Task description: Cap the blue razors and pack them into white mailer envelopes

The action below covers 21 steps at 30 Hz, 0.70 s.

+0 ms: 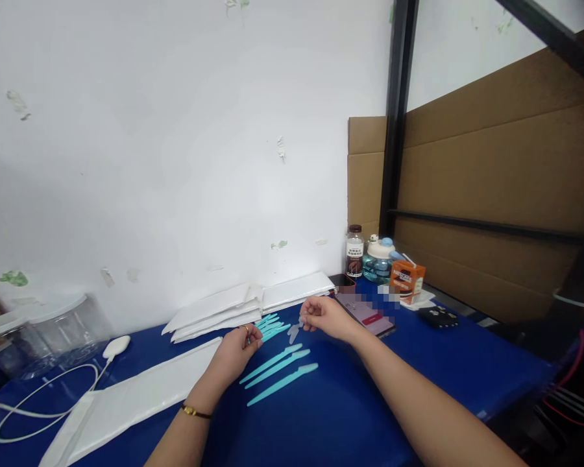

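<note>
In the head view my right hand [324,316] pinches small translucent plastic pieces, which look like blade covers [294,333], above the blue table. My left hand [238,350] has its thumb and fingers closed at the handle ends of a cluster of turquoise eyebrow razors [275,329]. It seems to grip one of them, though the fingertips partly hide the contact. Between my forearms lie three more turquoise razors [282,384] side by side, their heads pointing right and away from me. A white padded envelope [146,395] rests left of my left hand.
White envelopes [214,311] are stacked along the wall. A white cable with a puck [117,347] and clear plastic tubs [63,331] stand left. At right are a phone-like device [365,314], a bottle [354,253], a blue jug [378,266], an orange drink carton [407,281] and a black case [438,317].
</note>
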Tool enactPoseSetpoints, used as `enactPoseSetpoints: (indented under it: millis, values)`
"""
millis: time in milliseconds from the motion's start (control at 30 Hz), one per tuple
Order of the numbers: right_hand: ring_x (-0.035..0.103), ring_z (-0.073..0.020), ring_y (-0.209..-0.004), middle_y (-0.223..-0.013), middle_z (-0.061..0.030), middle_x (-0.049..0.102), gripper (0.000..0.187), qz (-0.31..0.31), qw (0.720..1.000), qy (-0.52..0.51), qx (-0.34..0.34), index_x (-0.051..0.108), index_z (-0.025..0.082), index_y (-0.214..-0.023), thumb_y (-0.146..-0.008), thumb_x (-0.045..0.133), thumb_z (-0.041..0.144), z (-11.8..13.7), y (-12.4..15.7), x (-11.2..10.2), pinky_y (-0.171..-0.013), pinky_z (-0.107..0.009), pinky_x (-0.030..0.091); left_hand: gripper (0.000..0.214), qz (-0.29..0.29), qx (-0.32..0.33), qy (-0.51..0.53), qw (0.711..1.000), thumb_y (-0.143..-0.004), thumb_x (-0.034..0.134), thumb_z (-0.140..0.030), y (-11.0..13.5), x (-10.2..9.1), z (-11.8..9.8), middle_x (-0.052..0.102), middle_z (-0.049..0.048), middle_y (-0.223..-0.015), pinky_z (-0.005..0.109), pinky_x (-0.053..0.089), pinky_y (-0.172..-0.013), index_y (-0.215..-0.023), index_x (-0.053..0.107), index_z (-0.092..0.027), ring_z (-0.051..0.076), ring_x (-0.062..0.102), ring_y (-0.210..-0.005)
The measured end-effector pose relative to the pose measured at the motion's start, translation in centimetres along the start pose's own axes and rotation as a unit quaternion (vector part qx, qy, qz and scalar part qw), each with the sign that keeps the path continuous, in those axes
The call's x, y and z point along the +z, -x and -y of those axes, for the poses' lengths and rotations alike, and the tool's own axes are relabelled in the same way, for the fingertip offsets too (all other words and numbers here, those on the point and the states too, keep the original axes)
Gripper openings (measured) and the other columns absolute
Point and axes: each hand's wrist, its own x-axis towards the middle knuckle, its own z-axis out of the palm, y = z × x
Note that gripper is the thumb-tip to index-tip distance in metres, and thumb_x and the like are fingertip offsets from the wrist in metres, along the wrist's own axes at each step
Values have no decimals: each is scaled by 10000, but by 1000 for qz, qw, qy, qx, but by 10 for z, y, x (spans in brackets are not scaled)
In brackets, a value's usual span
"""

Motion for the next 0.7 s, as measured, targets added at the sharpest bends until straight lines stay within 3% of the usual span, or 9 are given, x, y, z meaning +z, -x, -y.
enactPoseSetpoints:
  millis: [133, 267, 400, 533, 700]
  values:
    - [635, -153, -631, -628, -23, 633, 272, -5, 996, -94, 8, 571, 135, -783, -690, 658, 375, 4, -2, 4, -563, -248, 487, 206, 3, 21, 52, 998, -770, 458, -341, 0, 0, -2, 573, -12, -715, 225, 369, -613, -841, 573, -186, 135, 496, -661]
    - [617, -133, -577, -600, -15, 628, 266, 5, 997, -77, 11, 597, 128, -773, -682, 666, 368, 3, -1, 6, -526, -224, 469, 221, 6, 26, 77, 997, -763, 465, -363, -1, 2, -1, 568, -15, -701, 231, 373, -614, -833, 573, -184, 134, 493, -651]
    - [582, -104, -503, -592, -6, 634, 197, -25, 997, -66, 30, 623, 132, -794, -695, 633, 302, 6, -1, 3, -466, -195, 414, 240, 3, 24, 92, 996, -772, 453, -384, -1, 2, 0, 572, -10, -715, 229, 386, -623, -837, 567, -183, 135, 503, -665]
    - [630, -138, -600, -618, -31, 661, 164, -54, 992, -108, 27, 623, 121, -783, -655, 635, 222, 8, 0, 1, -537, -218, 454, 235, 4, 29, 101, 995, -773, 454, -380, 0, 2, 1, 565, -9, -715, 227, 390, -626, -837, 562, -181, 133, 501, -666]
    - [650, -164, -659, -640, -51, 677, 200, -24, 992, -121, 7, 638, 106, -772, -628, 684, 237, 7, 1, 2, -611, -254, 477, 248, 4, 23, 100, 995, -767, 461, -393, 0, 1, -1, 567, -6, -714, 229, 387, -623, -831, 566, -177, 135, 496, -668]
